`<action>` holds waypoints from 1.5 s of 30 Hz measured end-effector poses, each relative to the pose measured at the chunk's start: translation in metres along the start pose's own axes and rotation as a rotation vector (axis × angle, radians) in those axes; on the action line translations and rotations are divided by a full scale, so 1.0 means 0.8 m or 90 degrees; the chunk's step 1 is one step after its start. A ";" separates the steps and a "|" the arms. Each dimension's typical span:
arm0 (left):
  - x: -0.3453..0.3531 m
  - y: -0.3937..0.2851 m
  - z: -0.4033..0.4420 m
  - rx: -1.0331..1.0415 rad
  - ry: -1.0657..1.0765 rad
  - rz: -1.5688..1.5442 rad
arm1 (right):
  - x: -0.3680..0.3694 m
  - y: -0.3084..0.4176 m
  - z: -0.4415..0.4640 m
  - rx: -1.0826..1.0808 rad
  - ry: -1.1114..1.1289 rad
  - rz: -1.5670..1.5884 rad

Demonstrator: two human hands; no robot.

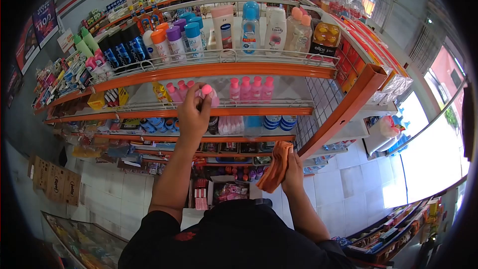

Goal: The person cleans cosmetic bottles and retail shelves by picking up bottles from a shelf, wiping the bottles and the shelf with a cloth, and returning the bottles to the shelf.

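Two hands are busy here, and they're well apart from each other. The left hand [195, 112] is up at the second shelf [291, 92], thumb and fingers closed around the top of a pink bottle [214, 100] with a round pink cap. Can't really tell if the bottle's base is touching the shelf, since the hand and the wire rail [279, 103] get in the way. The right hand [294, 175] is lower down, just beside the slanted orange post [343, 107], gripping a bunched-up orange-brown cloth [275, 168] that hangs off to the left of the fingers.

That pink bottle sits between two bunches of similar ones: four pink bottles [251, 89] in a neat upright row to the right, and a few more pink bottles [174, 92] to the left, partly behind the hand. Next to those is a yellow bottle [161, 92]. The shelf above has orange-, purple- and blue-capped cans [176, 45], a clear blue-capped bottle [250, 32] and a white bottle [275, 32] marked "Lovely". Down on the floor there's an open box [229, 193] full of pinkish packets.
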State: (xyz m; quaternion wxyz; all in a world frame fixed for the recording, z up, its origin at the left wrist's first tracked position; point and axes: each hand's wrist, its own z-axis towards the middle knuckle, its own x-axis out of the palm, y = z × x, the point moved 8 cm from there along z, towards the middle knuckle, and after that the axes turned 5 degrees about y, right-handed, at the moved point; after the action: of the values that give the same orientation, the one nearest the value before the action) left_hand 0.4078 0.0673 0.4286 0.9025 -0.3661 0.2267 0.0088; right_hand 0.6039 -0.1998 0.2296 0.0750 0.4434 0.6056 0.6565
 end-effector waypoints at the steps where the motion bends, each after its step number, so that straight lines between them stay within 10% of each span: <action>1: -0.003 -0.010 -0.008 0.000 -0.002 -0.024 | 0.008 -0.016 0.001 0.061 -0.014 0.149; 14: 0.077 -0.049 -0.144 -0.139 0.309 -0.250 | 0.143 -0.060 -0.023 0.220 0.330 0.407; 27: 0.100 0.011 -0.190 0.008 0.334 -0.205 | 0.111 -0.096 -0.013 0.315 0.207 0.287; 37: 0.105 0.021 -0.189 -0.142 0.267 -0.246 | 0.157 -0.006 -0.049 -0.275 0.257 -0.509; 45: 0.121 0.036 -0.216 -0.243 0.410 -0.298 | 0.158 0.009 -0.048 -0.315 0.364 -0.442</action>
State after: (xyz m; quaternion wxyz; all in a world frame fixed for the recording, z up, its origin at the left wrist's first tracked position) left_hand 0.4200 -0.0412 0.2609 0.6798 -0.5516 0.4017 -0.2687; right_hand 0.5058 -0.1495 0.3031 0.2224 -0.0119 0.5401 0.8116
